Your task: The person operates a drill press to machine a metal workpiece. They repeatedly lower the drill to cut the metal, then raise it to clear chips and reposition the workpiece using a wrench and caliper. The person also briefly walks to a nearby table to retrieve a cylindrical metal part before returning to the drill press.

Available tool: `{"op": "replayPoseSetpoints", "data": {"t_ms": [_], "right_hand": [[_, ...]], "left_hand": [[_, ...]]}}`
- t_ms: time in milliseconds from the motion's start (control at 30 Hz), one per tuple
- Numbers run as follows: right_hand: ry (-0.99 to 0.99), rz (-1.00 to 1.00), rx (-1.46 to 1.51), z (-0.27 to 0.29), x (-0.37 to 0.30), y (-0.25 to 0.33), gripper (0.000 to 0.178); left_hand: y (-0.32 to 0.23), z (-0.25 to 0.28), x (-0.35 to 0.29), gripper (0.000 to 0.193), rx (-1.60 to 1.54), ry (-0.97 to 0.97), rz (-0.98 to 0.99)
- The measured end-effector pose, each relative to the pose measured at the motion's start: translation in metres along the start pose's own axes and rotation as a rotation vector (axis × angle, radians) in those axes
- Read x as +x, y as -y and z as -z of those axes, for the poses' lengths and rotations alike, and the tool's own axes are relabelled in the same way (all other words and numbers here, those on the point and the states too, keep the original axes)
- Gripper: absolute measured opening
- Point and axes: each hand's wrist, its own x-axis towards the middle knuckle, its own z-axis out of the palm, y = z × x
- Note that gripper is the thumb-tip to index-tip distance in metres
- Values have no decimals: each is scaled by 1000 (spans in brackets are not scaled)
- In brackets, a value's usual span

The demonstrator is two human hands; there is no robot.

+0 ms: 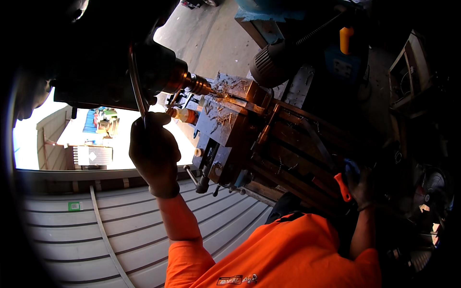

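Big dark drilling machine up top, chunky metal vise by its nose. Curved metal lever crosses the machine's front, left grip wrapped round its lower end; probably stiff, maybe slick, so hold there. Right grip's by a red handle, can't tell if closed.

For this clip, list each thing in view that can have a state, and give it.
Left hand: closed around the curved metal lever
Curved metal lever: gripped near its lower end
Machine chuck: pointing at the vise; spinning or stopped, cannot tell
Machine vise: strewn with metal shavings
Gooseneck lamp: head angled toward the vise
Right hand: beside the orange-red tool handle; grip unclear in shadow
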Motion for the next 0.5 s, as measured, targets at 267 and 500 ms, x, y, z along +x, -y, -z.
{"op": "replayPoseSetpoints", "data": {"t_ms": [267, 500], "right_hand": [[37, -48, -35, -1, -2, 0, 29], [3, 15, 8, 2, 0, 2, 29]], "left_hand": [[-2, -22, 7, 20, 412, -142, -457], [-7, -23, 4, 13, 280, -114, -291]]}}
